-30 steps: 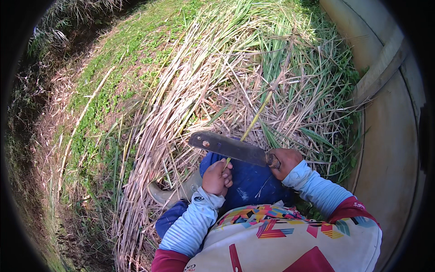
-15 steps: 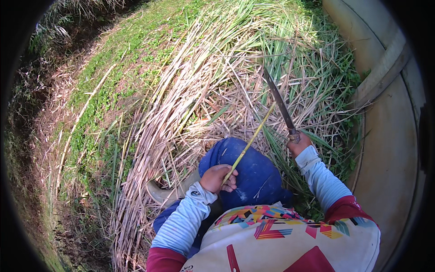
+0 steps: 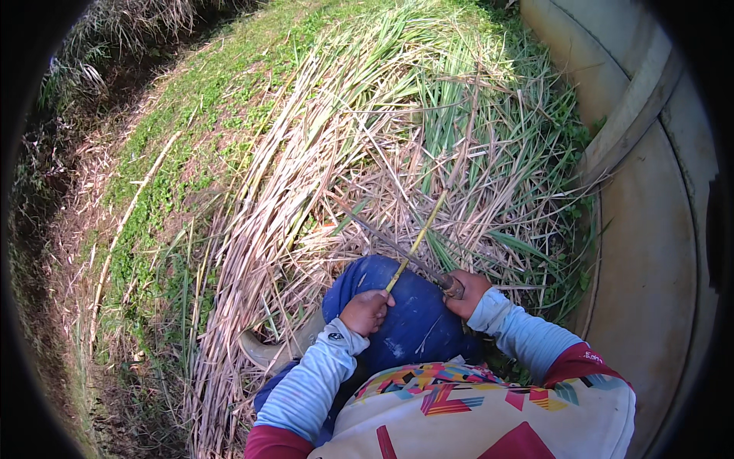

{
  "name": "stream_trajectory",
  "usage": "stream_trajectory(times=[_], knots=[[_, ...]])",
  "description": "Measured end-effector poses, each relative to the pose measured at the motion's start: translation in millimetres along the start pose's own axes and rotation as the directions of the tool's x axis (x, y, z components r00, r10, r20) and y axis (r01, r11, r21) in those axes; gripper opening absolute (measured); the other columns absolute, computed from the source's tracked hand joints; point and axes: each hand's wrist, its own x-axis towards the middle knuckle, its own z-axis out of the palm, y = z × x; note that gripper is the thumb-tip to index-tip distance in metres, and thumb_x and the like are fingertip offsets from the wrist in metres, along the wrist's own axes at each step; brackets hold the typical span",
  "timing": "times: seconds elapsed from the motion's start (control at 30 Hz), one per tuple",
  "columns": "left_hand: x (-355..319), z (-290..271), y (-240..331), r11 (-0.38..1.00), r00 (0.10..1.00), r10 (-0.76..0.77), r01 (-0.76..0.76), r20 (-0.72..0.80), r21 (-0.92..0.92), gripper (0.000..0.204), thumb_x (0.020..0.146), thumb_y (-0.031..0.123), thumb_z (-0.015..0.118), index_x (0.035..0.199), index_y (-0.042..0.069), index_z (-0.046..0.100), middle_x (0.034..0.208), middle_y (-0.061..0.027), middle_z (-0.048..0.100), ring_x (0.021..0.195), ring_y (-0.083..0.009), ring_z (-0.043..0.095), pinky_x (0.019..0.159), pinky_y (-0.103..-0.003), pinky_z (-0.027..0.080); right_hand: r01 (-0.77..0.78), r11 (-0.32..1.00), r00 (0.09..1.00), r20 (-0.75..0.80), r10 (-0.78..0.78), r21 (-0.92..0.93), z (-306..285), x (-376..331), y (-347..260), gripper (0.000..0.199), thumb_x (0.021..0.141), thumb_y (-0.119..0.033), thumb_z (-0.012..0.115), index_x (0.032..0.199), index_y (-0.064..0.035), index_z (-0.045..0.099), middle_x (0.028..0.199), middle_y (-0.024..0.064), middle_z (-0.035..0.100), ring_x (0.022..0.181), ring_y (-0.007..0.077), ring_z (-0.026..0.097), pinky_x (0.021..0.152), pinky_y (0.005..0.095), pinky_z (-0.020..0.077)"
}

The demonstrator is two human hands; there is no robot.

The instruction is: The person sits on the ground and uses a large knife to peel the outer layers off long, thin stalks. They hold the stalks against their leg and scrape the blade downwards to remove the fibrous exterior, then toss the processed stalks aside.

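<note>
My left hand (image 3: 367, 312) is closed around the lower end of a thin yellow-green stalk (image 3: 430, 220), which slants up and away to the right. In my right hand (image 3: 468, 294) is the handle of a machete (image 3: 424, 267). Its long dark blade points up and left, crossing the stalk a short way above my left fist. Whether the blade touches the stalk I cannot tell. Both hands are just over my bent knee in blue trousers (image 3: 409, 314).
A thick layer of cut dry stalks and leaves (image 3: 252, 252) covers the ground ahead and left, with greener blades (image 3: 451, 145) farther off. A curved tan wall (image 3: 634, 229) rises close on the right. My boot (image 3: 267, 353) rests on the stalks.
My right hand has come left and nearer, swinging the machete from pointing away to lying across the stalk. My left hand, still gripping the stalk, has shifted slightly.
</note>
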Motion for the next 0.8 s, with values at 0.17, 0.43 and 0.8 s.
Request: stream_trajectory(times=[0.17,0.43,0.8], knots=[[-42.1,20.6,73.3,-0.011,0.706,0.702,-0.127,0.098,0.992,0.022,0.097,0.028,0.057,0.094,0.006,0.061,0.069,-0.0133,0.064,0.059,-0.0276,0.064,0.052,-0.041,0.049,0.122,0.99,0.981,-0.14,-0.132,-0.076,-7.0,0.0,-16.3,0.037,0.075,-0.02,0.073,0.109,-0.0066,0.065,0.09,0.0189,0.069,0.084,0.0412,0.068,0.076,0.0454,0.0547],[-42.5,-2.9,12.4,-0.044,0.738,0.673,0.102,-0.046,0.994,0.021,0.096,0.027,0.057,0.094,0.007,0.06,0.078,-0.0141,0.069,0.068,-0.0359,0.069,0.061,-0.049,0.054,0.038,0.977,0.988,-0.139,-0.068,-0.21,-4.9,-4.6,-23.9,0.038,0.074,-0.016,0.071,0.11,-0.0062,0.065,0.086,0.0202,0.068,0.082,0.0416,0.068,0.077,0.0448,0.0548],[-28.3,1.8,37.8,0.285,0.909,0.336,0.151,-0.246,0.947,0.031,0.098,0.031,0.056,0.107,0.002,0.058,0.084,-0.0143,0.07,0.074,-0.0293,0.071,0.063,-0.042,0.055,-0.085,0.985,0.99,-0.128,0.066,-0.149,3.1,-5.9,-2.3,0.035,0.077,-0.025,0.072,0.106,-0.008,0.065,0.087,0.0196,0.07,0.085,0.0409,0.069,0.078,0.046,0.0546]])
